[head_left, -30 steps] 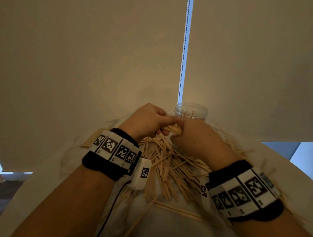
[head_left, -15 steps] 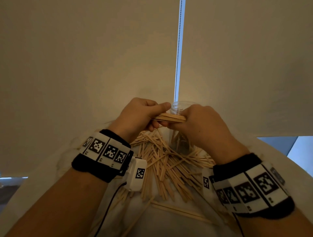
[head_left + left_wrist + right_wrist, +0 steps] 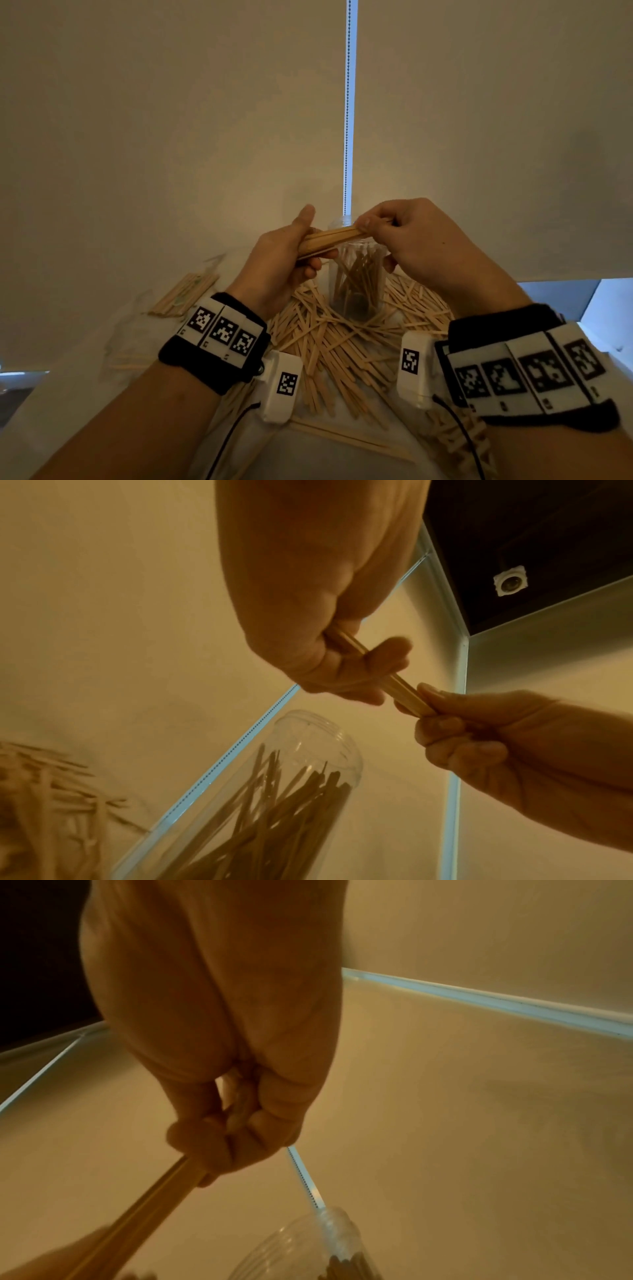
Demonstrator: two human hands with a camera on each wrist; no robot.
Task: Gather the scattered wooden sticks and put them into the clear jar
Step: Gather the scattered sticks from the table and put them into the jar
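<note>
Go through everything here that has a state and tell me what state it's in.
Clear jar: upright, lid off, partly filled with sticks.
Stick bundle: held level above the jar.
Left hand: grips one end.
Right hand: pinches the other end.
Loose sticks: scattered around the jar.

Both hands hold a stick bundle (image 3: 329, 238) above the jar (image 3: 356, 274), loose sticks (image 3: 329, 346) around it.

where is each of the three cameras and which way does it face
Head: worn on the head, looking forward and down at the left hand and right hand holding a bundle of sticks over the clear jar; both forearms and wristbands show.
Left wrist: looks up along the left hand at its grip on the bundle; the right hand shows too.
Right wrist: looks along the right hand at the bundle.
All three share the bundle and jar.
</note>
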